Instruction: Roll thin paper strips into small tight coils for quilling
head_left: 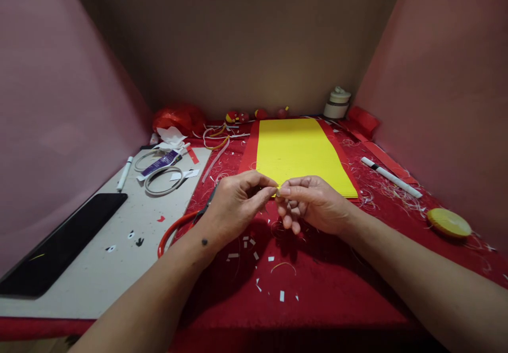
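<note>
Two bare hands meet at the middle of a craft table, the left hand [234,205] and the right hand [311,202] pinching fingertips together on a tiny yellowish scrap [277,190] that is too small to make out, held just over the near edge of a yellow corrugated sheet [299,152]; the remaining fingers of both hands curl loosely inward. One small cream lidded pot [337,103] stands shut at the back against the wall, its contents hidden. Beside it, a row of little red and yellow figures [242,116] lines the far edge, and a crumpled red plastic bag [178,117] sits further left. Red-handled scissors [177,229] lie partly under the left wrist. On a grey board [119,258] to the left rest a black tablet-like slab [63,244], a white marker [124,173], a purple glue tube [161,163], loops of grey strip [162,181], and crumpled white paper [171,136]. To the right lie a second white marker [391,177] and a round yellow disc [448,222], well apart from the hands. Red paper strips [387,157] lie along the right side of the sheet. White paper snippets [257,268] and thin curled shavings litter the red cloth [337,289] that covers the table. Plain pinkish panels [51,104] close in both sides, with a brown wall [254,41] behind.
</note>
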`<state>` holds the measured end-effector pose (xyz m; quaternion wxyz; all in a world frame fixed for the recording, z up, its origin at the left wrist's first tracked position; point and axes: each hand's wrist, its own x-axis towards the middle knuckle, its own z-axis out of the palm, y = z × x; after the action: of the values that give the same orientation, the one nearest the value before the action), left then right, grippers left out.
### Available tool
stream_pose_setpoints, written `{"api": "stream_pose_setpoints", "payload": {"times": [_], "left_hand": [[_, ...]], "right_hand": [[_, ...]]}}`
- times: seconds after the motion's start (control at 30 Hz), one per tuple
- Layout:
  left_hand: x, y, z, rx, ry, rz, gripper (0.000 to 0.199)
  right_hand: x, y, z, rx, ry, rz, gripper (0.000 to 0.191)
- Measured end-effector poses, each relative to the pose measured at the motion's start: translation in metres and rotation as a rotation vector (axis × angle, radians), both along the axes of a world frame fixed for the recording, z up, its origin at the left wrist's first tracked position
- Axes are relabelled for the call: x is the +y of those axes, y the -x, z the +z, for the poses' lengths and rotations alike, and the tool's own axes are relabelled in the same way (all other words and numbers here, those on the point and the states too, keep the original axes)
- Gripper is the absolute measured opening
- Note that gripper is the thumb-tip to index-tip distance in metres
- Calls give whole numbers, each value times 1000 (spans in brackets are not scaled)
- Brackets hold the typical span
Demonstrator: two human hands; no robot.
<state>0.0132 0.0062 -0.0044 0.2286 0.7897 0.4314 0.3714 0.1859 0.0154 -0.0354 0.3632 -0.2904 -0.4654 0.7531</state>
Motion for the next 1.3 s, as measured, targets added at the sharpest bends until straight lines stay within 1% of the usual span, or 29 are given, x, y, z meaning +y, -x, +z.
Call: {"api": "stream_pose_setpoints", "payload": {"times": [0.17,0.33,0.43,0.57,0.63,0.83,0.97,1.07,1.17,1.3], "left_hand": [[-1,-2,-5,13,-49,25,9],[0,-2,-7,5,-86,4,10],[0,-1,-5,18,-84,-25,10],[1,1,-3,69,-110,-98,14],[0,1,-3,95,-108,-109,15],[-1,0,-4,101,-54,-80,14],[-1,-1,-7,85,-74,-11,13],[-1,-2,-9,82,-83,-5,12],[-1,-1,-8,82,-31,0,12],[-1,0,-3,4,194,11,17]], "right_hand": [[0,1,0,16,-4,-26,18],[1,0,-2,6,5,-31,19],[2,-2,-3,-12,9,-11,19],[3,-4,-3,-45,3,30,18],[3,-4,-2,-62,5,49,17],[2,-4,0,-79,11,55,17],[3,-4,-2,-65,7,45,17],[4,-5,-3,-61,2,42,18],[5,-5,-4,-56,3,51,19],[5,-5,-4,-53,22,48,18]]}}
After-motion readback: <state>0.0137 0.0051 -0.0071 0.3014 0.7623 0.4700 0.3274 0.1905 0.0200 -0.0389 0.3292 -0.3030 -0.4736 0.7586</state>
